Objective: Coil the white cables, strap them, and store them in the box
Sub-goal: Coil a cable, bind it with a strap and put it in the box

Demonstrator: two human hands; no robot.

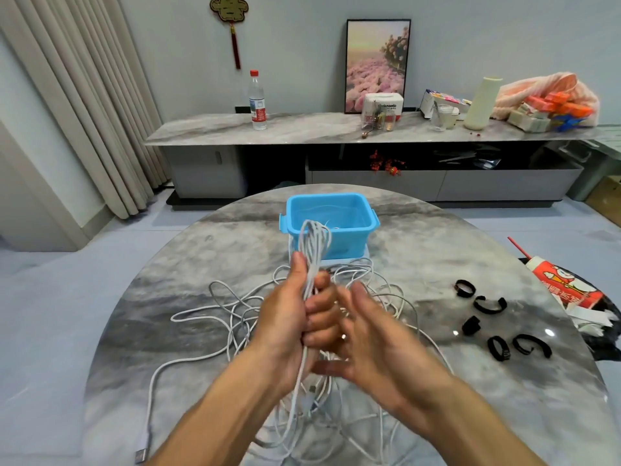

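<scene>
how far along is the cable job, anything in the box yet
Early. The blue box seems to hold one white cable already. In hand: the left hand grips a half-gathered coil, with the right hand open beside it. Left: loose cables on the table and five unused black straps.

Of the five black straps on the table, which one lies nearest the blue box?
The strap farthest back, a closed loop at the top of the group. The other four lie closer to the camera, farther from the blue box.
</scene>
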